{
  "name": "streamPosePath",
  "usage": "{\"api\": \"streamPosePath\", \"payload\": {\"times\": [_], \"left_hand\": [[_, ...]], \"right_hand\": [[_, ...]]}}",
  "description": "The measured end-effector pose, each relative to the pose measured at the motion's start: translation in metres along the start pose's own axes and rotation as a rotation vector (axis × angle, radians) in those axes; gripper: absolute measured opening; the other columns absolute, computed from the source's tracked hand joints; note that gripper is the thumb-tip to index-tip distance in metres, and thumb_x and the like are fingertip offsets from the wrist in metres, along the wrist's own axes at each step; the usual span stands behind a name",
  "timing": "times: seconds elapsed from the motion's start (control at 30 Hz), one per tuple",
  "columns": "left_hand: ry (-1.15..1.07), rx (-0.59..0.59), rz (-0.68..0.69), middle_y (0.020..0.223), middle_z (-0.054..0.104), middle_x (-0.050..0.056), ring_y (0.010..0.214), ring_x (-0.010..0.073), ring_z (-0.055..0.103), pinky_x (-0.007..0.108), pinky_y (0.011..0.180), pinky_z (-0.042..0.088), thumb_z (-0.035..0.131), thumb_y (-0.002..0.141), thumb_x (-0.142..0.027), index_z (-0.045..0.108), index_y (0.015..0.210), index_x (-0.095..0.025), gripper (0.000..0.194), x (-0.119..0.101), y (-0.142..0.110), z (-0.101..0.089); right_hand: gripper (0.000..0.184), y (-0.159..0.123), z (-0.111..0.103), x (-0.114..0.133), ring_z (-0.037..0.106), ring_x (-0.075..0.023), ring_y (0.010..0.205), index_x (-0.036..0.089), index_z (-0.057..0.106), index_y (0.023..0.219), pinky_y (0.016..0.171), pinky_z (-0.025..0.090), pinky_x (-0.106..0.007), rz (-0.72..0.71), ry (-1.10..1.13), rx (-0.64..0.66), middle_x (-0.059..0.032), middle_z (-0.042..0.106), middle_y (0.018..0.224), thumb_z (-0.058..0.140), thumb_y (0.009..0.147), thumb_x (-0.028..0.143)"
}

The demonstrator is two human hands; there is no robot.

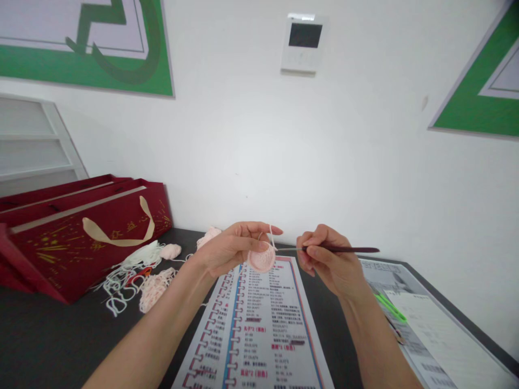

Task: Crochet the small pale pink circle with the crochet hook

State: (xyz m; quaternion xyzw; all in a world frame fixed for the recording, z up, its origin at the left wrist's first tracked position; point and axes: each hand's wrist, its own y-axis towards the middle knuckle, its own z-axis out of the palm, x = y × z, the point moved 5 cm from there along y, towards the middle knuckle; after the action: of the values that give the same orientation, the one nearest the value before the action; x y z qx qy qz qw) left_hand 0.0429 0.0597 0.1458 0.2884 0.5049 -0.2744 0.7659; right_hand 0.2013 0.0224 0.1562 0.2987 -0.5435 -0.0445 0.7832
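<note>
Between thumb and fingers, my left hand (239,243) pinches a small round crochet piece (261,258) in pale pink yarn. A strand of that yarn (271,232) runs up over the left index finger. My right hand (324,254) grips a crochet hook (344,249) with a dark red handle and a thin metal shaft. The shaft points left, and its tip meets the upper right edge of the crochet piece; whether it is inside a stitch I cannot tell. Both hands are raised above a printed pattern sheet (267,313).
Left on the dark table (48,335) stand red paper bags (97,232) with a cream ribbon handle. Near them lie white yarn (121,281), a pink crocheted piece (156,289) and a pink yarn ball (208,236). Papers (438,335) and a bright green tool (391,307) lie right.
</note>
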Motion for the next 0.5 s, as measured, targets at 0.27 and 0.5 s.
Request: {"api": "streamPosePath", "payload": {"times": [0.27, 0.5], "left_hand": [[0.238, -0.216, 0.27, 0.071, 0.058, -0.004, 0.061, 0.0055, 0.051, 0.021, 0.06, 0.038, 0.067, 0.078, -0.016, 0.064, 0.107, -0.018, 0.03, -0.005, 0.0, 0.007], [0.249, -0.289, 0.263, 0.067, 0.058, -0.004, 0.058, 0.0058, 0.048, 0.023, 0.058, 0.035, 0.066, 0.077, -0.015, 0.06, 0.108, -0.016, 0.031, -0.004, 0.002, 0.008]], "right_hand": [[0.017, 0.004, 0.013, -0.016, 0.048, -0.0088, 0.047, 0.019, 0.052, 0.067, 0.04, 0.041, -0.019, 0.101, 0.208, -0.17, 0.0015, 0.06, 0.059, 0.06, 0.082, 0.018], [0.017, 0.001, 0.011, -0.007, 0.052, -0.0097, 0.051, 0.018, 0.054, 0.068, 0.05, 0.044, -0.024, -0.041, -0.017, -0.195, 0.0031, 0.059, 0.059, 0.058, 0.084, 0.015]]}}
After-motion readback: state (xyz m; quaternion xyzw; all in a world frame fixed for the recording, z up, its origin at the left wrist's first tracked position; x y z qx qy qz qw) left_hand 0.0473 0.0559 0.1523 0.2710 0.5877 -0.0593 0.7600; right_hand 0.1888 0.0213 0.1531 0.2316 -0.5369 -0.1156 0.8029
